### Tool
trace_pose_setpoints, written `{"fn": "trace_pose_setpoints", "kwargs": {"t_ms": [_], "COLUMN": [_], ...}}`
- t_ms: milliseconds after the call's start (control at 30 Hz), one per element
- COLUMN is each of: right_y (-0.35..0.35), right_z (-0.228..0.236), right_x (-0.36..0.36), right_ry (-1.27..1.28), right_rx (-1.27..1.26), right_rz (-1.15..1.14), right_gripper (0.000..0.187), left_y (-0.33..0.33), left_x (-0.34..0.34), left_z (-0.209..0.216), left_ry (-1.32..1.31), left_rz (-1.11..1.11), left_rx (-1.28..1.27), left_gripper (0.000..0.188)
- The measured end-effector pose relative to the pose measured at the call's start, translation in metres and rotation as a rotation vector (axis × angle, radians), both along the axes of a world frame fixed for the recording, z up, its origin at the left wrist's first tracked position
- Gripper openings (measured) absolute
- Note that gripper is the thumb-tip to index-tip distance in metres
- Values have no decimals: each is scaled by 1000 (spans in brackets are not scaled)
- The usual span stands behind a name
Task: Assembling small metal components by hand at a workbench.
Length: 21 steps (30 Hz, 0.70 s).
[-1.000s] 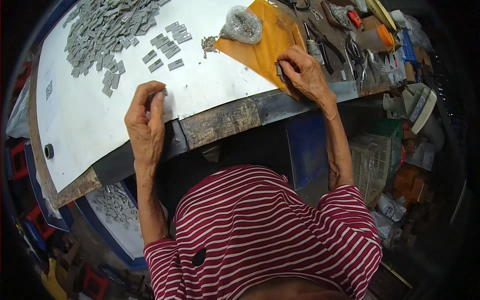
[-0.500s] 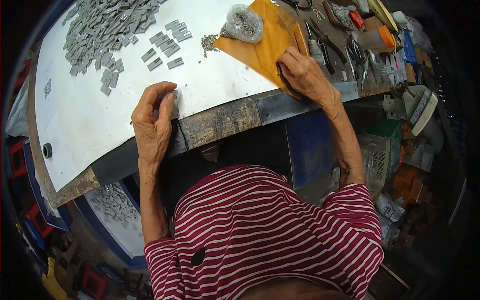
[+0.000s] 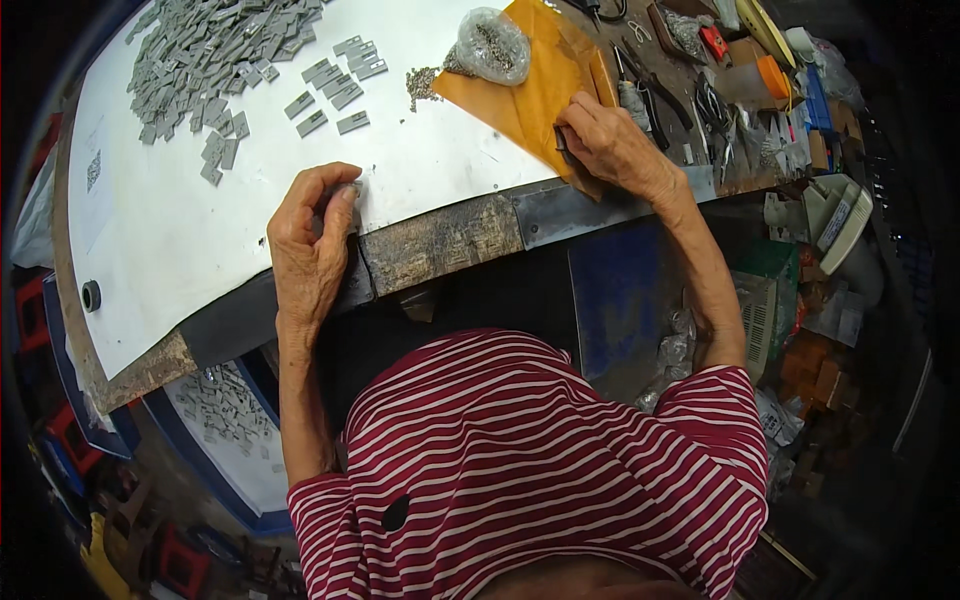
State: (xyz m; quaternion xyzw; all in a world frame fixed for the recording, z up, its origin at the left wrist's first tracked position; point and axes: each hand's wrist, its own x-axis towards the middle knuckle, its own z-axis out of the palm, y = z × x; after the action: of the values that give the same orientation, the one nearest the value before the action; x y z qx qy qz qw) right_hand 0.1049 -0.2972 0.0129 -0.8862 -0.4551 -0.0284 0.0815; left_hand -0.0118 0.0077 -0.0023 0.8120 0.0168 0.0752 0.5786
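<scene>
My left hand rests at the near edge of the white sheet, thumb and forefinger pinched together. At their tips a bit of something small and greyish shows, mostly hidden. My right hand is closed over the near corner of an orange-yellow envelope, around a small dark object whose kind I cannot make out. Several flat grey rectangular pieces lie in loose rows beyond my left hand. Behind them to the left spreads a large heap of such pieces. Tiny metal parts are scattered beside the envelope.
A clear plastic bag of tiny metal parts sits on the envelope. Pliers and other tools crowd the bench's right side. A black ring lies at far left. Below the bench, a blue-rimmed tray contains more grey pieces.
My left hand has shifted very slightly to the right, still pinched. My right hand stays at the envelope's corner, while its forearm and elbow have swung a little outward.
</scene>
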Motion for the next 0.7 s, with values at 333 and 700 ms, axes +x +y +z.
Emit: {"fn": "trace_pose_setpoints", "kwargs": {"t_ms": [333, 700], "right_y": [-3, -7], "right_z": [-8, -6], "right_x": [0, 1], "right_ry": [-49, 74], "right_rx": [67, 263], "right_rz": [25, -90], "right_gripper": [10, 7], "left_y": [-1, -3], "left_x": [1, 1], "left_z": [-1, -1], "left_ry": [-32, -53], "left_rz": [0, 27], "left_rx": [15, 38], "left_gripper": [14, 14]}}
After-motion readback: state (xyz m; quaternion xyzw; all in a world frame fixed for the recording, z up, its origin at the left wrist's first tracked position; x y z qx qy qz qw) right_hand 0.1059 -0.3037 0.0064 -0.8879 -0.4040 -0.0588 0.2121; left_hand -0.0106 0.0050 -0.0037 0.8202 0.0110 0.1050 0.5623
